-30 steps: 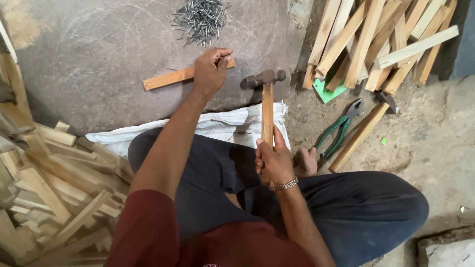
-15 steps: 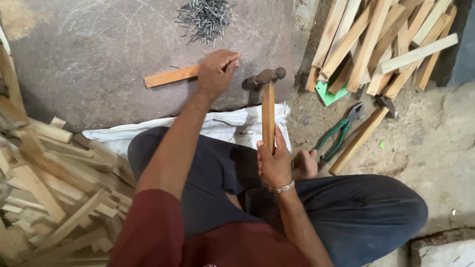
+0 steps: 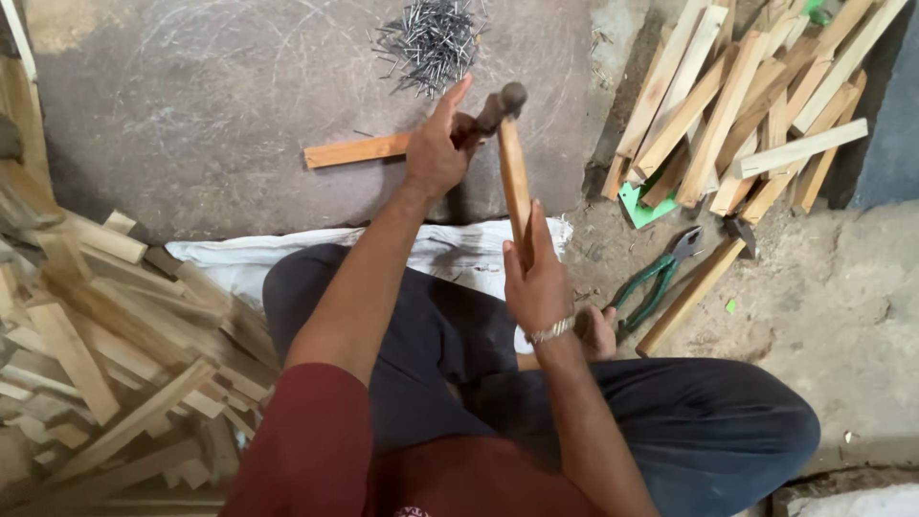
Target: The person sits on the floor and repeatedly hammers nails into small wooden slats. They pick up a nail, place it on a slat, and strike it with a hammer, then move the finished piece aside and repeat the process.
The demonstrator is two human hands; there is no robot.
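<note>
My left hand (image 3: 436,148) rests on the right end of a short wooden strip (image 3: 354,150) lying on the grey stone slab (image 3: 191,96), index finger stretched upward. Whether a nail sits under its fingers is hidden. My right hand (image 3: 536,278) grips the lower wooden handle of a hammer (image 3: 512,182). The hammer's metal head is down beside my left fingers, at the strip's end. A loose heap of dark nails (image 3: 431,38) lies on the slab just beyond both hands.
A stack of long wooden strips (image 3: 747,105) lies at the right, a jumbled heap of offcuts (image 3: 96,335) at the left. Green-handled pliers (image 3: 656,282) and a second long-handled tool (image 3: 694,292) lie by my right knee. A white sack (image 3: 450,249) lies under my legs.
The hammer head has swung left and down, from beside the strip's end to right against my left fingers. My left hand stays on the strip.
</note>
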